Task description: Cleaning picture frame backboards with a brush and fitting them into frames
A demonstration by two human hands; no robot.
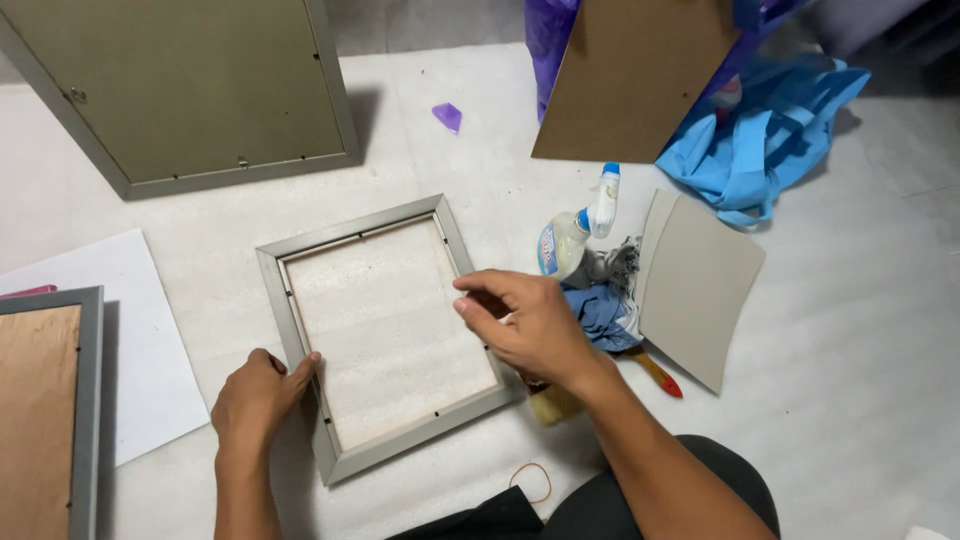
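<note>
Frame: a small grey picture frame (385,335) lies face down and empty on the white foam-covered surface (860,330), between the two hands.
Left hand: the left hand (255,397) rests on the frame's left rail, fingers curled, thumb hooked over the inner edge.
Right hand: the right hand (530,325) hovers at the frame's right rail, fingertips pinched together; whether they hold anything cannot be told.
Nearby: a spray bottle (575,235), a blue cloth (603,313) and a grey backing board (695,285) lie just right of the hand; a larger frame (190,90) sits beyond.
</note>
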